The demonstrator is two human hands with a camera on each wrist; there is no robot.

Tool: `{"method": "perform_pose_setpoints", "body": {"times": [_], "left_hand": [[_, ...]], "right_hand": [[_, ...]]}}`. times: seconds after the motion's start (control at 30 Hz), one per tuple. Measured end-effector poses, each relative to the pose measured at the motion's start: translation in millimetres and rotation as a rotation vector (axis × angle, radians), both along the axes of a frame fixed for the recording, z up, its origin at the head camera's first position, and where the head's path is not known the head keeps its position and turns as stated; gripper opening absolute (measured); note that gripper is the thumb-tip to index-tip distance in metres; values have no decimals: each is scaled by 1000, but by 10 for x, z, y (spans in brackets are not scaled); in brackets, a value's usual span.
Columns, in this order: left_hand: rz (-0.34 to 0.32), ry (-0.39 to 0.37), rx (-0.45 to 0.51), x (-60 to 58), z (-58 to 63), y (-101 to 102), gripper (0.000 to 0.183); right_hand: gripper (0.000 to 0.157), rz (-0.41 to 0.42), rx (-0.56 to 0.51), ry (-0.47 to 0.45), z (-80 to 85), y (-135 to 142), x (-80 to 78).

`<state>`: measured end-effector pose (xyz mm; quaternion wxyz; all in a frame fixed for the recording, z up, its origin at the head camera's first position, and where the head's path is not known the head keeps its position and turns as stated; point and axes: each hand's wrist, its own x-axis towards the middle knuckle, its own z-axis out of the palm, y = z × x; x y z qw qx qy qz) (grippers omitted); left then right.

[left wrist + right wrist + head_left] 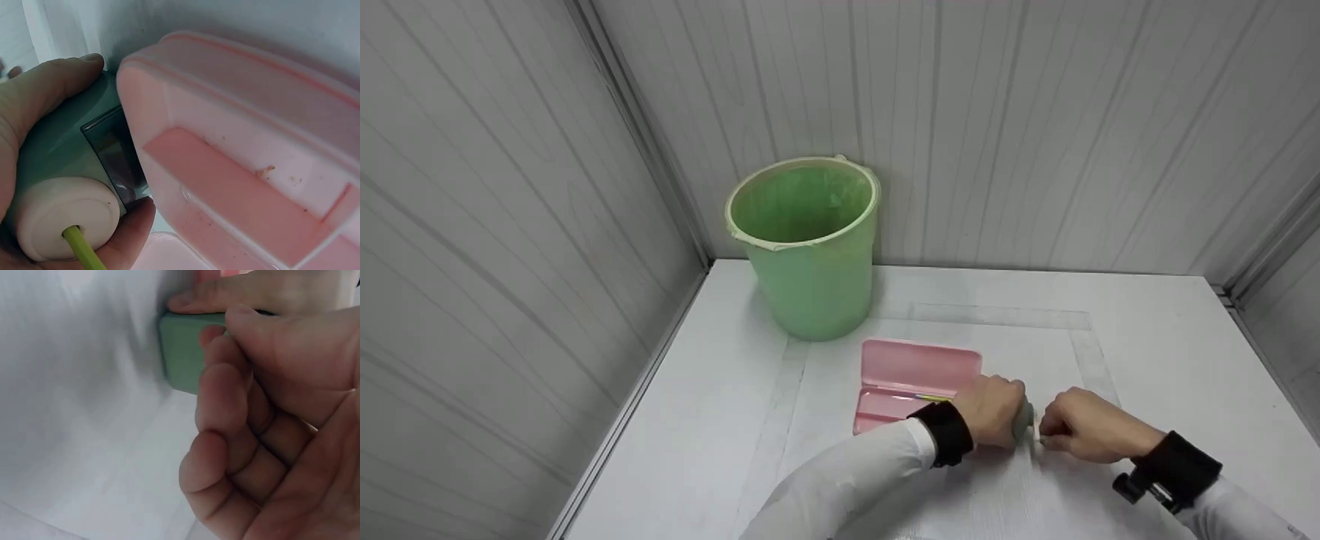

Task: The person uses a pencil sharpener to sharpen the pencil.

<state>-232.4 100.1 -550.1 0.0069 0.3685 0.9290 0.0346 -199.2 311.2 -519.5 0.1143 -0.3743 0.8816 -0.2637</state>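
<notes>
My left hand (994,412) grips a green crank pencil sharpener (62,146) on the table. In the left wrist view, a yellow-green pencil (84,250) sticks out of the hole in its pale round front, and a dark clear window shows on its side. Beyond the sharpener's other end, the right hand (1087,426) pinches its small pale crank handle (1036,430), fingers curled; the right wrist view hides most of that handle behind the fingers. An open pink pencil case (919,364) lies beside the left hand, with a thin yellow pencil-like stick (934,397) in it.
A tall light-green bucket (825,292) stands at the back left of the white table (705,390). Clear tape strips (997,315) mark a rectangle on the tabletop. Grey panelled walls (997,135) close in the back and sides.
</notes>
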Motion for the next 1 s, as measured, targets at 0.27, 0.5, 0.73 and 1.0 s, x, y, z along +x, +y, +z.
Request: {"method": "perform_pose_setpoints", "body": {"times": [0.27,0.5,0.73,1.0], "left_hand": [[-30,2,-37,18,20,2,47],[-63,15,-50,-4,37,-70,48],[-68,42,-67,-9,-1,-81,53],[-112,33,-56,-30,1,-69,49]], "right_hand": [[17,-54,29,173,180,17,18],[21,-99,89,308,224,-49,36],[18,-137,57,538,138,-18,-65],[35,-154,105,675,-233,26,-257]]}}
